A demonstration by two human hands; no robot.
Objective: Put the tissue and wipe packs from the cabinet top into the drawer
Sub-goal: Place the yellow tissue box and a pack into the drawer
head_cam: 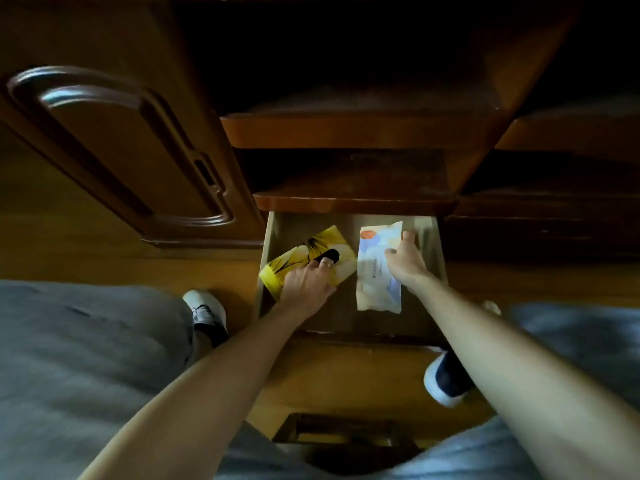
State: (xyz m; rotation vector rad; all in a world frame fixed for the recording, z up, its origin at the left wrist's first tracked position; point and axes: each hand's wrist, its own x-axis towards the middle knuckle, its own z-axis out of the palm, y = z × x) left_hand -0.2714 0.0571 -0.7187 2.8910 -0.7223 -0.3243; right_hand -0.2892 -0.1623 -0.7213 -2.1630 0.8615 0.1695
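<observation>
The wooden drawer (pixel 268 244) stands pulled out below the shelves. My left hand (pixel 306 282) grips a yellow tissue box (pixel 311 252) with a dark oval opening, held tilted over the drawer's left side, its near corner above the left wall. My right hand (pixel 407 259) holds a pale wipe pack (pixel 375 271) with an orange and blue print, lying lengthwise in the drawer's right half. The two packs are apart.
Open wooden shelves (pixel 356 129) rise above the drawer. A cabinet door (pixel 114 140) with a raised panel stands at the left. My feet in a white shoe (pixel 206 310) and a dark sock (pixel 448 379) rest on the wooden floor beside the drawer.
</observation>
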